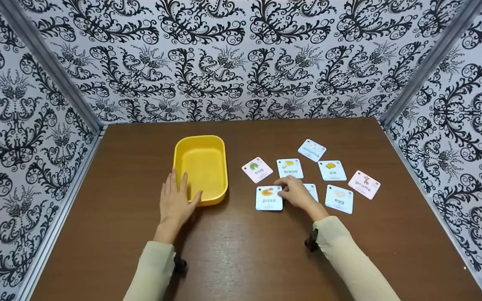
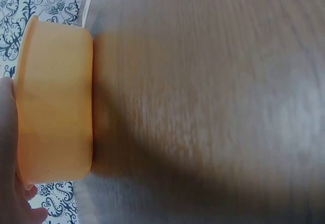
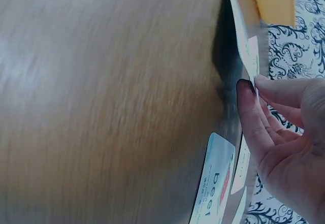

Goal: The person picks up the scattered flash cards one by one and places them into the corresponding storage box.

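My right hand (image 1: 298,195) pinches the right edge of a pizza picture card (image 1: 268,201) between thumb and fingers. In the right wrist view, that card (image 3: 240,28) is tilted up off the wood, with a shadow under it. A beef card (image 3: 213,183) lies close below the hand. In the head view a card (image 1: 311,191) is partly hidden by my right hand. Over the near left rim of a yellow plastic tub (image 1: 205,167), my left hand (image 1: 175,205) rests with fingers spread and fairly straight. No cards show inside the tub.
Around the right hand lie cards for frog (image 1: 257,170), bread (image 1: 290,168), pie (image 1: 332,170), egg (image 1: 339,199) and giraffe (image 1: 364,184). A paler card (image 1: 312,150) lies farthest back. Patterned walls (image 1: 232,62) enclose the brown table (image 1: 241,259) at back and sides.
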{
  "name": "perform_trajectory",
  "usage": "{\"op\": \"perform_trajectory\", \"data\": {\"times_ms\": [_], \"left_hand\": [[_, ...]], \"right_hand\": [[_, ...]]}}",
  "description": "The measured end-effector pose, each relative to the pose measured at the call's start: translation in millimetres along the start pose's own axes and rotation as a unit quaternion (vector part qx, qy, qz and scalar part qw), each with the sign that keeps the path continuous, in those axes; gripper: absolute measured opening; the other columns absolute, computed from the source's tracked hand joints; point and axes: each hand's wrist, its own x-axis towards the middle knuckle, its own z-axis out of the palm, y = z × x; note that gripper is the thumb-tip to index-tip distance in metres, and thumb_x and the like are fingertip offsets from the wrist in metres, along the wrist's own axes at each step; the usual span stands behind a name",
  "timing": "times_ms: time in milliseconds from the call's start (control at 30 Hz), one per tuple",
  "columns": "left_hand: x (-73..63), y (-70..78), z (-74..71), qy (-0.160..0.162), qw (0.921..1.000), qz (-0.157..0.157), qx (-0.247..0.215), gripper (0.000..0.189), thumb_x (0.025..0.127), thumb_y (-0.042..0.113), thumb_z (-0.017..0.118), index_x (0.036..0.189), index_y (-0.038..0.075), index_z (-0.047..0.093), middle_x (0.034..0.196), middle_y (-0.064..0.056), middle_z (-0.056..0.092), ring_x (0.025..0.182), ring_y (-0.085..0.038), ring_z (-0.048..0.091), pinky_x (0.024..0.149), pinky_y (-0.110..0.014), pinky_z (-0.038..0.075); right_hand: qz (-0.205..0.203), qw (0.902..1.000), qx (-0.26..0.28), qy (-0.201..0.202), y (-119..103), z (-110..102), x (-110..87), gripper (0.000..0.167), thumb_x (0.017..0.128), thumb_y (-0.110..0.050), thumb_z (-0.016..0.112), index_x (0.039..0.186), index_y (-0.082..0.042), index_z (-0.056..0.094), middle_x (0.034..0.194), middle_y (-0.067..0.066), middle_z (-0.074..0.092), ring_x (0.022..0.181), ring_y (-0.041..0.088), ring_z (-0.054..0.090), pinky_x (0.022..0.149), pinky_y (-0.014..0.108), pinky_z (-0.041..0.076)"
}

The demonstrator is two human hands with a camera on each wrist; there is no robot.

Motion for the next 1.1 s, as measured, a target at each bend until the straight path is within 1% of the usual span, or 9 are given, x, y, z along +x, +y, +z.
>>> {"op": "perform_trajectory", "data": {"times_ms": [133, 233, 367, 433, 533, 667, 833, 933, 1100], "left_hand": [[-0.6, 0.7, -0.6, -0.001, 1.0000, -0.001, -0.005, 0.078, 0.097, 0.057, 0.048, 0.156, 0.008, 0.031, 0.166, -0.025, 0.008, 0.153, -0.041, 0.017, 0.125, -0.055, 0.018], [-0.7, 0.8, -1.1, -0.001, 1.0000, 0.001, -0.008, 0.078, 0.097, 0.056, 0.049, 0.156, 0.008, 0.031, 0.166, -0.025, 0.008, 0.153, -0.041, 0.017, 0.125, -0.055, 0.018], [-1.3, 1.2, -1.1, 0.006, 1.0000, 0.004, -0.007, 0.077, 0.097, 0.056, 0.049, 0.155, 0.007, 0.034, 0.165, -0.026, 0.011, 0.153, -0.041, 0.018, 0.125, -0.055, 0.019], [-1.7, 1.5, -0.4, 0.013, 0.9999, 0.007, -0.003, 0.077, 0.096, 0.056, 0.050, 0.154, 0.007, 0.036, 0.165, -0.026, 0.014, 0.152, -0.041, 0.021, 0.124, -0.055, 0.020], [-2.6, 2.0, 1.1, 0.027, 0.9995, 0.015, 0.002, 0.077, 0.095, 0.056, 0.051, 0.153, 0.006, 0.038, 0.164, -0.027, 0.017, 0.151, -0.042, 0.024, 0.123, -0.056, 0.022], [-3.3, 2.4, 3.0, 0.034, 0.9993, 0.019, 0.002, 0.077, 0.095, 0.056, 0.052, 0.152, 0.006, 0.039, 0.164, -0.027, 0.016, 0.150, -0.042, 0.024, 0.123, -0.056, 0.022], [-3.3, 2.6, 4.2, 0.031, 0.9993, 0.019, -0.001, 0.077, 0.096, 0.056, 0.051, 0.153, 0.006, 0.038, 0.165, -0.026, 0.015, 0.151, -0.041, 0.022, 0.123, -0.056, 0.021], [-3.3, 2.9, 3.1, 0.031, 0.9993, 0.019, 0.000, 0.077, 0.095, 0.056, 0.051, 0.153, 0.006, 0.038, 0.165, -0.026, 0.016, 0.151, -0.041, 0.023, 0.123, -0.057, 0.022], [-2.9, 2.4, 0.2, 0.024, 0.9995, 0.019, -0.001, 0.080, 0.095, 0.059, 0.052, 0.153, 0.006, 0.037, 0.165, -0.025, 0.015, 0.152, -0.041, 0.021, 0.123, -0.057, 0.020]], "right_hand": [[0.040, 0.9977, 0.052, 0.016, 0, -1, 0.7, 0.028, 0.090, -0.003, 0.068, 0.118, 0.000, 0.069, 0.111, 0.018, 0.067, 0.079, 0.016, 0.061, 0.062, 0.026, 0.051], [0.065, 0.9932, 0.086, 0.044, -1, -2, 1.9, 0.027, 0.088, -0.003, 0.069, 0.115, 0.002, 0.070, 0.107, 0.019, 0.070, 0.077, 0.013, 0.064, 0.068, 0.024, 0.055], [0.096, 0.9812, 0.150, 0.075, -4, -4, 4.3, 0.026, 0.087, 0.000, 0.070, 0.113, 0.007, 0.070, 0.102, 0.019, 0.069, 0.075, 0.009, 0.065, 0.072, 0.027, 0.061], [0.105, 0.9739, 0.183, 0.085, -6, -5, 5.8, 0.027, 0.088, 0.002, 0.069, 0.113, 0.009, 0.069, 0.099, 0.016, 0.068, 0.075, 0.008, 0.064, 0.074, 0.029, 0.062], [0.106, 0.9625, 0.230, 0.097, -12, -5, 8.1, 0.029, 0.087, 0.004, 0.069, 0.115, 0.010, 0.067, 0.093, 0.010, 0.065, 0.073, 0.007, 0.063, 0.076, 0.031, 0.063], [0.095, 0.9556, 0.258, 0.105, -20, -5, 12.3, 0.031, 0.087, 0.004, 0.067, 0.117, 0.009, 0.066, 0.092, 0.007, 0.062, 0.074, 0.007, 0.063, 0.077, 0.034, 0.063], [0.088, 0.9573, 0.255, 0.104, -33, -3, 18.1, 0.030, 0.088, 0.003, 0.066, 0.118, 0.007, 0.066, 0.098, 0.011, 0.064, 0.077, 0.011, 0.064, 0.080, 0.036, 0.062], [0.077, 0.9589, 0.252, 0.104, -41, -2, 21.9, 0.030, 0.089, 0.004, 0.065, 0.119, 0.007, 0.066, 0.100, 0.012, 0.064, 0.078, 0.013, 0.065, 0.079, 0.034, 0.062], [0.057, 0.9553, 0.269, 0.108, -57, 0, 28.4, 0.029, 0.088, 0.006, 0.064, 0.117, 0.008, 0.065, 0.098, 0.014, 0.065, 0.080, 0.016, 0.065, 0.081, 0.039, 0.062]]}}
